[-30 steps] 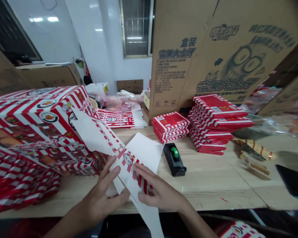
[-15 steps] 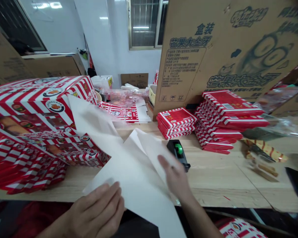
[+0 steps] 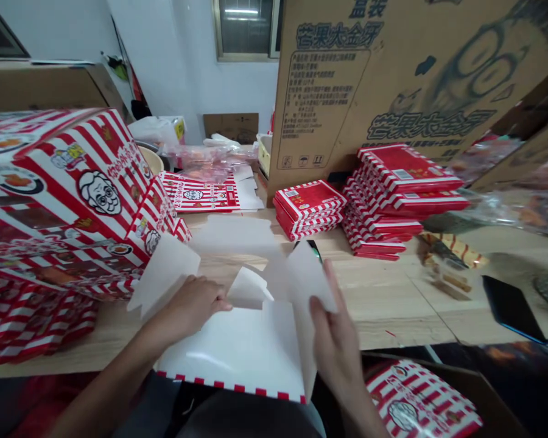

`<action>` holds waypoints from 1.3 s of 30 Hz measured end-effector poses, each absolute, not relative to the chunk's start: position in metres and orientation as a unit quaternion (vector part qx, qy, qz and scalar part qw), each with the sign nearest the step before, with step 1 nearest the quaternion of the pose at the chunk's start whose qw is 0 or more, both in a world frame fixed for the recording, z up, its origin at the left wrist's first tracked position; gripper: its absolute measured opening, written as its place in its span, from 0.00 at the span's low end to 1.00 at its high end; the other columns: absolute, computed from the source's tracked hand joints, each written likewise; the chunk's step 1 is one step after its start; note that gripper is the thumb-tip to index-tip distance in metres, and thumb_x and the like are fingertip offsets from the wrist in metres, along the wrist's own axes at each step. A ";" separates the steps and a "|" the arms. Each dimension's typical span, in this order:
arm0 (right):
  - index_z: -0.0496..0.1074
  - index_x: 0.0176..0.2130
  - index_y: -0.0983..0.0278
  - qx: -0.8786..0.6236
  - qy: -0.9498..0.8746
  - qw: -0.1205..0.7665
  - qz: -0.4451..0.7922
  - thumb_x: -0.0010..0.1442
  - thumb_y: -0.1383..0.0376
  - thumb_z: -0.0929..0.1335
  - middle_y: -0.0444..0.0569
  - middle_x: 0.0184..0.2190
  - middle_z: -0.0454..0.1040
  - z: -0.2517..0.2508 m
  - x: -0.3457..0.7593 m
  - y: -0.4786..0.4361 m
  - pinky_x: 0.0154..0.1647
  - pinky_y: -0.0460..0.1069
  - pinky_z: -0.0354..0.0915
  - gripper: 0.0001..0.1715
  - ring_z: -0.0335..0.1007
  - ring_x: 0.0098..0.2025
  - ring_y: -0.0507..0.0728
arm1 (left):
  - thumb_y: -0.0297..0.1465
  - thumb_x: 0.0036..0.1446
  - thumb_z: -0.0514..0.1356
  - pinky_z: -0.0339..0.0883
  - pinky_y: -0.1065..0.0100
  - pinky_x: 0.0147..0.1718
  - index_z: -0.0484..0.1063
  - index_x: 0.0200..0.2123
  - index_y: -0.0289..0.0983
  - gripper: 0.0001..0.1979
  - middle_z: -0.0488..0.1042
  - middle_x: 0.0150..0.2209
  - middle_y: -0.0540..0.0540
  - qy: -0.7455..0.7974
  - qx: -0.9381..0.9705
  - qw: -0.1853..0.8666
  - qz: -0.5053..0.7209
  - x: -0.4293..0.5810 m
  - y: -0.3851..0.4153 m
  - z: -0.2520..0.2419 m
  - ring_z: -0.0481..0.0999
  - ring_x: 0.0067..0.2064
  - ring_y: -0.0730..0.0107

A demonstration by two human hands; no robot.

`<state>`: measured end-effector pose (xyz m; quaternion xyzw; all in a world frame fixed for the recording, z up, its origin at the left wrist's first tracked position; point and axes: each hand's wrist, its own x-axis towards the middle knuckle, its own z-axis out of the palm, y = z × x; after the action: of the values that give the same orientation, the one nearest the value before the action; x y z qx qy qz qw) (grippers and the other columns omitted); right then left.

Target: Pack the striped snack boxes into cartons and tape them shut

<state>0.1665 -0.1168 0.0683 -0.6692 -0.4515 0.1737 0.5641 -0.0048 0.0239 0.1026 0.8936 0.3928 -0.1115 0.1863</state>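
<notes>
Backing everything, one white wall [image 3: 173, 79], a metal-framed window [image 3: 246, 30] set in it, bright reflections on its glass. Work table [image 3: 383, 298], pale wood grain, a seam crossing it at right. Large brown cardboard panel [image 3: 319, 152], upright at the table's rear, printed with dark lettering and a cartoon figure. Brown carton [image 3: 41, 85], at rear left. Block of red-and-white striped boxes [image 3: 100, 194], left end of the table, more striped packaging [image 3: 31, 316] below it. White-lined box [image 3: 237, 353], partly folded, directly before the person at the table's near edge, inside facing up, flaps raised, red dashes along the near rim. Right hand [image 3: 338, 334], closed on the raised right flap, thumb nearest the camera. Left hand [image 3: 198, 304], at the box's far left part, fingers bent; whether they pinch the card cannot be told. Striped packaging [image 3: 406, 401], lower right, below table level. Tall stack of red boxes [image 3: 388, 207], unevenly piled; short stack [image 3: 308, 207] just beside it. Striped sheets [image 3: 201, 191], flat, far side. Dark flat slab [image 3: 514, 307], right. Wrapped item [image 3: 466, 252], yellowish with brown stripes. Red scrap [image 3: 389, 333], tiny, near the front edge
</notes>
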 end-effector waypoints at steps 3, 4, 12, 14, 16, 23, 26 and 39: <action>0.39 0.64 0.56 -0.583 -0.690 0.403 0.149 0.60 0.62 0.62 0.46 0.65 0.35 0.075 0.156 -0.112 0.62 0.66 0.32 0.39 0.28 0.66 0.63 | 0.33 0.55 0.55 0.57 0.63 0.38 0.71 0.22 0.38 0.11 0.75 0.28 0.47 0.365 0.907 0.192 -0.087 -0.013 0.020 0.077 0.72 0.36 0.61; 0.40 0.63 0.55 -0.553 -0.739 0.351 0.155 0.59 0.61 0.63 0.46 0.65 0.32 0.075 0.151 -0.109 0.62 0.68 0.32 0.39 0.26 0.65 0.65 | 0.33 0.55 0.55 0.59 0.62 0.38 0.71 0.23 0.37 0.11 0.74 0.28 0.47 0.355 0.914 0.182 -0.073 -0.017 0.016 0.071 0.72 0.36 0.62; 0.68 0.52 0.60 -0.625 -0.721 0.273 0.121 0.56 0.74 0.62 0.55 0.62 0.50 0.045 0.158 -0.071 0.60 0.71 0.34 0.24 0.37 0.65 0.66 | 0.24 0.54 0.57 0.47 0.45 0.56 0.52 0.60 0.47 0.31 0.54 0.60 0.40 0.360 0.874 -0.176 0.273 -0.055 -0.017 0.060 0.53 0.61 0.50; 0.67 0.52 0.59 -0.629 -0.704 0.296 0.148 0.56 0.71 0.63 0.53 0.63 0.47 0.041 0.168 -0.069 0.60 0.69 0.39 0.24 0.37 0.65 0.64 | 0.26 0.55 0.56 0.48 0.46 0.57 0.31 0.64 0.45 0.42 0.46 0.63 0.38 0.406 0.843 -0.155 0.317 -0.061 -0.012 0.060 0.50 0.62 0.51; 0.71 0.47 0.58 -0.660 -0.652 0.339 0.159 0.56 0.66 0.66 0.51 0.64 0.46 0.039 0.174 -0.070 0.60 0.69 0.41 0.18 0.36 0.65 0.66 | 0.26 0.59 0.50 0.57 0.53 0.55 0.24 0.63 0.39 0.38 0.49 0.63 0.36 0.414 0.859 -0.089 0.288 -0.063 -0.004 0.057 0.55 0.61 0.56; 0.68 0.50 0.61 -0.728 -0.540 0.391 0.159 0.55 0.63 0.66 0.48 0.66 0.26 0.035 0.181 -0.067 0.60 0.69 0.39 0.22 0.24 0.65 0.69 | 0.30 0.60 0.48 0.61 0.57 0.51 0.66 0.51 0.39 0.17 0.67 0.54 0.46 0.266 0.956 0.044 0.120 -0.051 0.013 0.054 0.59 0.58 0.58; 0.37 0.64 0.60 -0.743 -0.502 0.391 0.207 0.46 0.62 0.71 0.55 0.65 0.21 0.039 0.198 -0.056 0.60 0.68 0.36 0.56 0.22 0.65 0.67 | 0.31 0.61 0.46 0.65 0.63 0.45 0.71 0.43 0.41 0.15 0.74 0.44 0.47 0.296 0.933 0.169 0.113 -0.049 0.026 0.063 0.70 0.48 0.65; 0.61 0.52 0.55 -0.584 -0.568 0.487 0.316 0.49 0.67 0.68 0.49 0.57 0.52 0.033 0.233 -0.034 0.60 0.57 0.49 0.31 0.48 0.61 0.58 | 0.32 0.54 0.55 0.51 0.56 0.57 0.65 0.46 0.41 0.15 0.61 0.55 0.42 0.318 0.849 0.359 0.219 -0.029 0.089 0.048 0.57 0.59 0.60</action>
<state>0.2326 -0.0340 0.0329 -0.5838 -0.5677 0.3162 0.4868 -0.0292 0.0890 0.0485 0.8493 0.3183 0.2194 0.3595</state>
